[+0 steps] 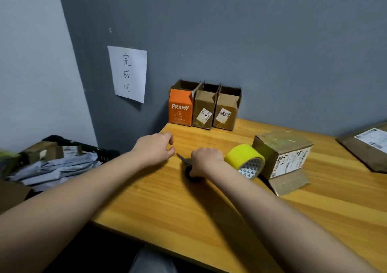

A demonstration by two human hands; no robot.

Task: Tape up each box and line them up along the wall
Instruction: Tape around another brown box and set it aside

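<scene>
Scissors (184,161) flat, blades toward the far-left

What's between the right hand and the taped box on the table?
The yellow tape roll, lying tilted against the taped box, close beside the right hand, which holds the scissors. Head view.

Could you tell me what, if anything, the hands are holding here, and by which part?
The right hand grips the scissors at the black handle end, blades pointing left. The left hand holds nothing.
</scene>
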